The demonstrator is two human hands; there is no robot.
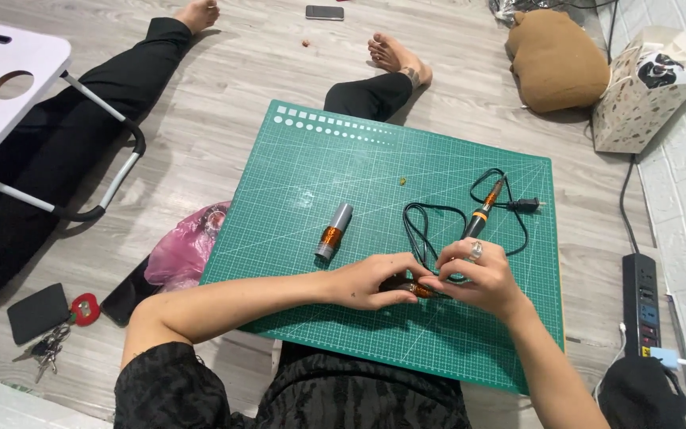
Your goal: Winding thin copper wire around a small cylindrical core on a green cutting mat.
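1. A seated person bends over a green cutting mat on a grey wood floor, both bare hands meeting at the lower centre of the frame
2. The left hand and the right hand close together on a small orange-brown part, pinched between fingertips of both; only a sliver of it shows between them
3. The part seems to lie with its long axis roughly left to right across the frame, the left hand on its left end and the right hand on its right end; neither hand is clearly nearer
4. A grey cylinder with an orange band lies free on the mat, up and left of the left hand, well apart from it, its long axis tilted toward the upper right
5. A pen-shaped tool with an orange collar lies just above the right hand, pointing to the upper right, its black cord looping to a plug
6. Hidden: most of the held part, its true shape, and the tool's lower end behind the right hand
7. Off the mat: a pink plastic bag and keys at lower left, a power strip at right, a phone at top
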